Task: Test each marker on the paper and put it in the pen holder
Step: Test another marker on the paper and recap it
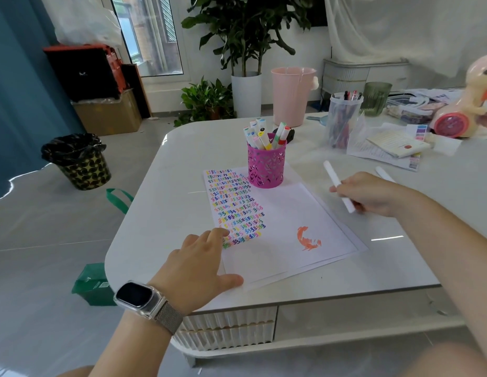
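Here, line by line:
Right hand [372, 193]: grip clamped on a white marker [338, 186], fingers curled round its lower half; the barrel slants up and away past the knuckles, above the table [182, 159] just right of the paper [285, 213].
Left hand [198, 262]: grip apart, fingers flat on the paper's near left corner.
Paper: rows of coloured squiggles, one orange scribble [307, 238].
Pen holder [266, 165]: pink, on the paper's far edge, holding markers.
Second marker [385, 174]: lies beyond the right hand.
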`<state>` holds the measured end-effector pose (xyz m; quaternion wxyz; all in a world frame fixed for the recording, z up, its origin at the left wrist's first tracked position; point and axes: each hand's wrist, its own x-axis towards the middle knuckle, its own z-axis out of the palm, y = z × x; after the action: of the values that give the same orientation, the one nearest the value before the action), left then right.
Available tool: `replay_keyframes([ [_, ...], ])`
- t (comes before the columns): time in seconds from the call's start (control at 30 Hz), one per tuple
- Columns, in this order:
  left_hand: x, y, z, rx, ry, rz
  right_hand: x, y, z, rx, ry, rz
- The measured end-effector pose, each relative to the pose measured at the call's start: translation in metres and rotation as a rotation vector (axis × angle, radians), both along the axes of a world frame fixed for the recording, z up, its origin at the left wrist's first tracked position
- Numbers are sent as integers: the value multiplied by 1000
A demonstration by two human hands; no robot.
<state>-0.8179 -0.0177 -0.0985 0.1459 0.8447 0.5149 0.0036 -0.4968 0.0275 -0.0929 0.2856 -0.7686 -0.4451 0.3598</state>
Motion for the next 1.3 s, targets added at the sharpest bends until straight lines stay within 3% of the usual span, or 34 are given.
replay_keyframes([
  [0.1,1,-1,-1,27,16,0,-16,-13,18,79,304,3],
  [0.27,9,-5,-2,170,-2,10,-62,-35,41,220,345,123],
  [0.47,24,-12,4,197,-474,-14,-121,-55,54,346,396,302],
  [0.53,28,-11,6,247,-554,-12,-135,-60,56,388,415,299],
  [0.73,26,-13,10,313,-553,-33,-152,-74,56,450,558,168],
  [0.9,27,-16,8,333,-423,-112,-156,-79,55,413,584,150],
  [1.03,29,-17,8,304,-297,-126,-153,-72,46,414,540,12],
  [1.3,31,-15,2,397,-241,-150,-164,-60,31,456,726,-85],
])
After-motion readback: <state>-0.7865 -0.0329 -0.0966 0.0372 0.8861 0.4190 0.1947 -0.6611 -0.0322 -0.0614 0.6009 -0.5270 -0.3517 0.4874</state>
